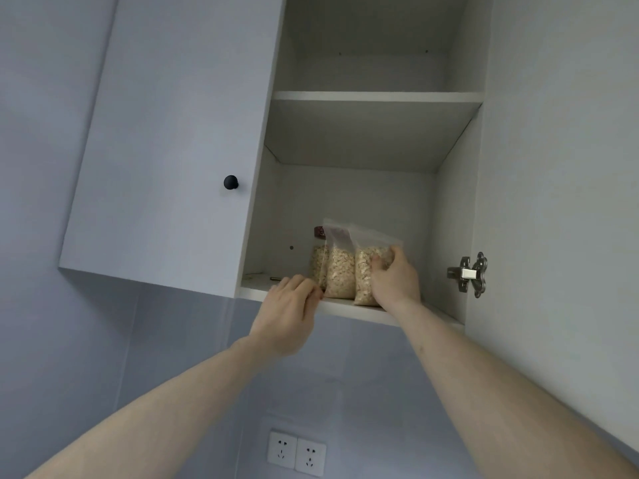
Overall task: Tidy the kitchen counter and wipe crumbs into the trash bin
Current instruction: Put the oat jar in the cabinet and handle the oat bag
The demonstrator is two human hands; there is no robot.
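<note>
I am looking up into an open wall cupboard. On its bottom shelf (345, 307) three clear zip bags of oat flakes stand upright side by side: a left bag (318, 267), a middle bag (340, 271) and a right bag (363, 274). My right hand (394, 274) grips the right bag from its right side, fingers curled over its front. My left hand (294, 305) is at the shelf's front edge and pinches the lower corner of the left bag. A dark red packet (320, 231) shows behind the bags.
The upper shelf (377, 96) holds nothing I can see. The left cupboard door (166, 140) is closed, with a black knob (230, 182). The open right door carries a metal hinge (470, 274). Two white wall sockets (296, 452) sit below on the grey wall.
</note>
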